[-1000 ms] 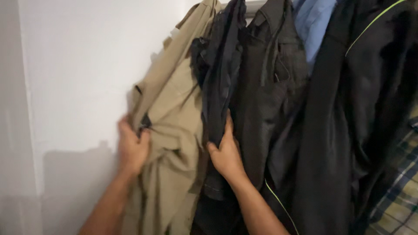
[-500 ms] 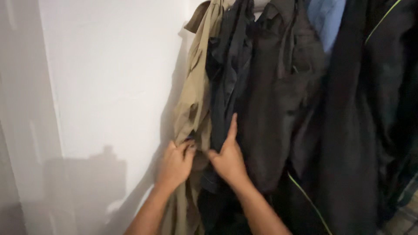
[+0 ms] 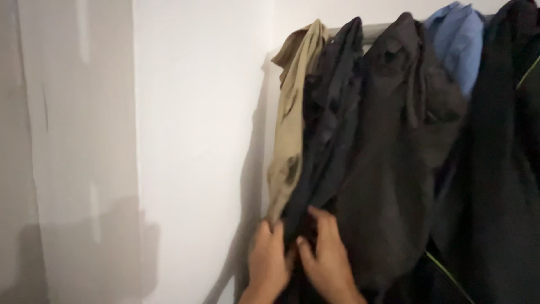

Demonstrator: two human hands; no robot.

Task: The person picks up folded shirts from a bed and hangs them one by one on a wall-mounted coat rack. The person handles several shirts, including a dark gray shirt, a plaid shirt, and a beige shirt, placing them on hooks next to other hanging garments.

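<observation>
Both hands rise side by side at the lower edge, left hand [image 3: 269, 262] touching right hand [image 3: 329, 259], fingers curled forward.

A grey metal rail [image 3: 374, 31] carries a tan cloth garment [image 3: 289, 118] at its left end, beside dark jackets [image 3: 394, 169] and a light blue shirt [image 3: 458, 42].
</observation>
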